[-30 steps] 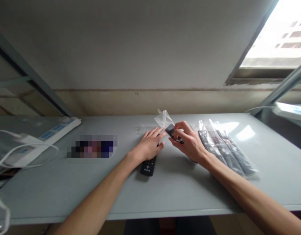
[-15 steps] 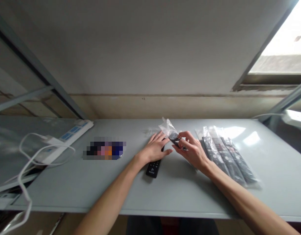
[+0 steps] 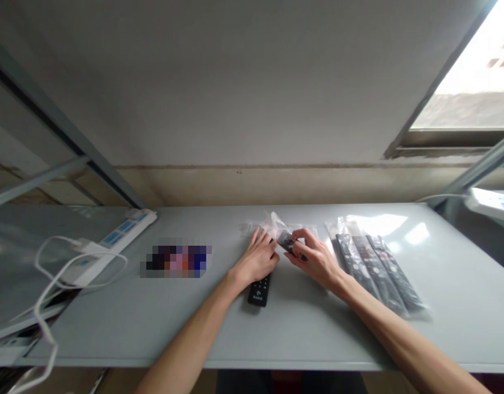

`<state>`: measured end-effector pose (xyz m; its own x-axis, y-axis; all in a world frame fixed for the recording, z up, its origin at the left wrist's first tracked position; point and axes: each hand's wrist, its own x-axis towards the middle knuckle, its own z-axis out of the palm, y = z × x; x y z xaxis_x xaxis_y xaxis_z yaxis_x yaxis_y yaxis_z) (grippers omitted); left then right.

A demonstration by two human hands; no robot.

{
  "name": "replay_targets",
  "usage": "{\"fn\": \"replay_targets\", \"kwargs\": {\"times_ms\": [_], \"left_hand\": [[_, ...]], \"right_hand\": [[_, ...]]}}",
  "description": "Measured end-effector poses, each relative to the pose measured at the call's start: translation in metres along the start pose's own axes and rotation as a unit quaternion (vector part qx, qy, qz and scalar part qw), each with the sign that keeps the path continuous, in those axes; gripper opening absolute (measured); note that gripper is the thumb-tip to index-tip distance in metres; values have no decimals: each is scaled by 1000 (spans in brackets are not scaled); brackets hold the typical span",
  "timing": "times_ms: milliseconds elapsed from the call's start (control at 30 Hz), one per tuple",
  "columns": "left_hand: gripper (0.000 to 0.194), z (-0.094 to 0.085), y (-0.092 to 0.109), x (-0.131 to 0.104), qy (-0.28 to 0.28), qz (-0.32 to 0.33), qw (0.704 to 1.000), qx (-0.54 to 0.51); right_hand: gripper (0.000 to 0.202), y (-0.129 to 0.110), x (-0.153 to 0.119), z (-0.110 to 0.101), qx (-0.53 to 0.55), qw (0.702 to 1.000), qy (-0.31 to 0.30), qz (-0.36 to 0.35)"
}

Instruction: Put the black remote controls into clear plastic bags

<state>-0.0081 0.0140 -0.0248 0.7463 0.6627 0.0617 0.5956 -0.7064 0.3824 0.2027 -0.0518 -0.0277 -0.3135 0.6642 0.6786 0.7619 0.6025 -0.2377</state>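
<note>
A black remote control (image 3: 258, 294) lies on the grey table, its upper part covered by my left hand (image 3: 258, 261). The fingers of that hand stretch forward, their tips beside crinkled clear plastic. My right hand (image 3: 311, 253) is closed round a dark remote control in a clear plastic bag (image 3: 285, 238), tilted just above the table. The loose end of this bag points away and to the left, close to my left fingertips. More clear plastic lies flat behind the hands. To the right, several bagged remote controls (image 3: 377, 271) lie side by side.
At the left lie a white power strip (image 3: 126, 227) and a looping white cable (image 3: 42, 290). A blurred-out flat object (image 3: 175, 260) rests left of my hands. A second white power strip (image 3: 492, 202) is at the far right. The wall (image 3: 243, 186) borders the table's back.
My left hand's fingers have drawn closer together, and its thumb has pulled in. The bagged remote in my right hand has shifted slightly left, toward my left fingers. The view has tilted slightly.
</note>
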Motion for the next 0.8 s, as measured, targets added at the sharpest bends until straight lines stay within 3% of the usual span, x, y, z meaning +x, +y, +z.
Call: {"fn": "replay_targets", "kwargs": {"times_ms": [167,300,367,467,533,633,733,800], "left_hand": [[60,-1,-2,0,3,3,999,-54],[67,-10,-1,0,40,19,990,-135],[60,-17,2,-1,63,31,980,-188],[34,-26,7,-2,72,27,953,-292],[39,-26,10,-2,48,4,929,-368],[51,-20,11,2,83,-40,874,-477],[47,-16,7,8,128,-89,792,-591],[43,-17,2,11,146,-117,737,-649]], "right_hand": [[24,-1,0,1,4,1000,-1,-3],[25,-5,2,-2,38,999,21,-7],[21,-6,3,-4,49,998,38,-7],[11,-6,2,-4,53,997,61,-2],[6,-6,0,-2,56,996,70,-5],[6,-5,-1,1,61,996,59,-24],[26,-6,1,-2,71,996,55,-18],[37,-5,3,-7,68,993,89,41]]}}
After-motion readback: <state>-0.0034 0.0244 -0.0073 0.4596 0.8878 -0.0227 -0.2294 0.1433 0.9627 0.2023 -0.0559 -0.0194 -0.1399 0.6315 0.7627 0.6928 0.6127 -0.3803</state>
